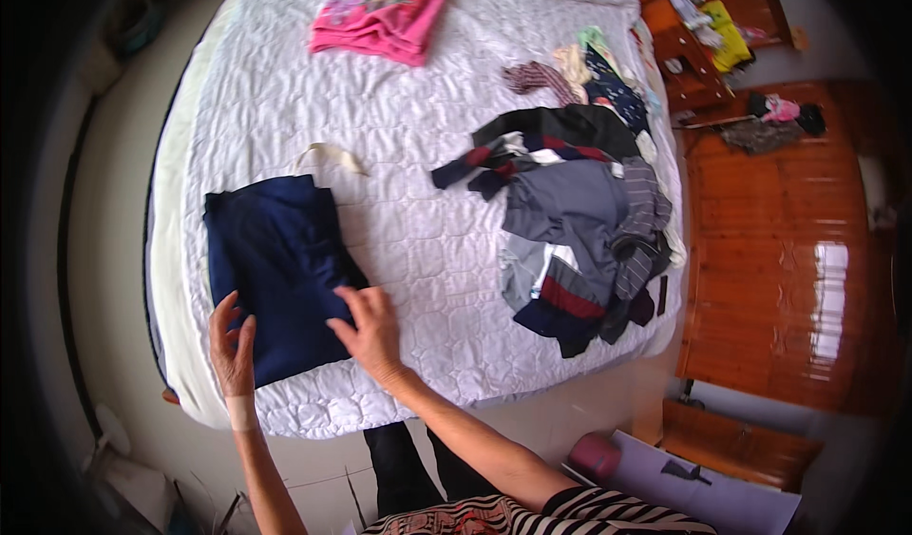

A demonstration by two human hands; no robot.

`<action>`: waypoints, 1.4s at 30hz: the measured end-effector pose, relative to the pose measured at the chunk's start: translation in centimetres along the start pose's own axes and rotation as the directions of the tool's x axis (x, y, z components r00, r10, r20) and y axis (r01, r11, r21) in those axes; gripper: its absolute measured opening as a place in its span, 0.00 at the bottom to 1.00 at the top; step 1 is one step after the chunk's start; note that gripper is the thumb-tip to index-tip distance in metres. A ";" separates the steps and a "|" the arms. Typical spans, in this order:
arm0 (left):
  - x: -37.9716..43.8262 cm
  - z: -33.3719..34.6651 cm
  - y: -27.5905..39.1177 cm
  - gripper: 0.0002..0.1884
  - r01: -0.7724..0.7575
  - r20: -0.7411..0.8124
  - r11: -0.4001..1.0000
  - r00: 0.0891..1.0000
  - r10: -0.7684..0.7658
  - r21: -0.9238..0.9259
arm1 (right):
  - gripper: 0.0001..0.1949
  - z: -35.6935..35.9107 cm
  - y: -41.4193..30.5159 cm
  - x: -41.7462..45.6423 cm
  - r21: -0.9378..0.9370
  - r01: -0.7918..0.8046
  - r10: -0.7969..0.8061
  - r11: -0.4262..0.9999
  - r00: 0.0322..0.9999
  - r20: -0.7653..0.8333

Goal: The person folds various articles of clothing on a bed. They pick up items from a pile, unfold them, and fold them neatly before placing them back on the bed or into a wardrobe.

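Observation:
A dark navy garment lies folded into a rough rectangle at the near left of the quilted white bed cover. Over its left edge is my left hand, fingers curved and apart. My right hand sits at its lower right edge, thumb and fingers spread. Neither hand has cloth visibly gripped, and whether the fingertips touch the fabric is hard to tell. A cream strap shows beyond the garment's far edge.
A folded pink floral textile lies at the bed's far end. To the right is a heap of grey, navy and maroon clothes, with smaller patterned fabrics behind. A glossy wooden cabinet stands beyond the bed's right side.

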State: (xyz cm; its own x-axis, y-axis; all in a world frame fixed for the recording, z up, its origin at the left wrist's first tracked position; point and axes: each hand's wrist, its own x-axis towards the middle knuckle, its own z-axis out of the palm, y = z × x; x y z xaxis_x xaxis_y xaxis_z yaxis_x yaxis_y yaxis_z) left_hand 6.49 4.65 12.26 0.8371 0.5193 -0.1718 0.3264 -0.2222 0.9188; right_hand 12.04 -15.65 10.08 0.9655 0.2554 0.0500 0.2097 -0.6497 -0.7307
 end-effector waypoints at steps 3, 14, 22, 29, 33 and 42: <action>1.8 2.6 -5.8 0.23 0.055 0.157 0.993 0.987 -0.039 -0.099 | 0.21 0.6 0.6 -0.5 -0.104 0.130 -0.112 0.986 0.980 0.164; -4.0 2.3 -2.7 0.23 0.348 0.258 0.916 0.921 -0.293 -0.200 | 0.15 -17.9 21.3 1.9 -0.222 -0.109 0.037 0.969 0.952 -0.305; -14.6 10.2 -4.5 0.20 0.569 0.330 0.791 0.808 -0.488 -0.226 | 0.10 -34.2 29.2 -1.7 -0.745 -0.350 0.130 0.569 0.932 -0.338; -20.3 24.8 7.9 0.22 0.748 0.640 0.577 0.625 -0.446 -0.328 | 0.06 -26.6 16.1 -7.9 0.037 0.109 -0.113 0.993 0.987 0.112; -21.6 27.9 7.0 0.22 0.789 0.740 0.136 0.610 -0.284 -0.599 | 0.12 -24.3 10.1 -12.9 0.187 0.072 -0.104 0.980 0.980 0.169; -27.1 16.6 8.9 0.17 0.738 0.601 0.373 0.674 -0.430 -0.562 | 0.14 -30.0 18.4 -18.3 0.382 -0.679 0.580 0.628 0.735 0.352</action>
State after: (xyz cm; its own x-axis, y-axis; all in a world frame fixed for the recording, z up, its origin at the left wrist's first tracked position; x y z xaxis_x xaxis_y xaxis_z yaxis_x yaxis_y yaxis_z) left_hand -6.01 -25.08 19.19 0.6878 -0.0499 -0.7242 0.4928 0.7646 0.4154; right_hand 2.85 -53.70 16.14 0.7765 0.0632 -0.6270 -0.5824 -0.3080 -0.7523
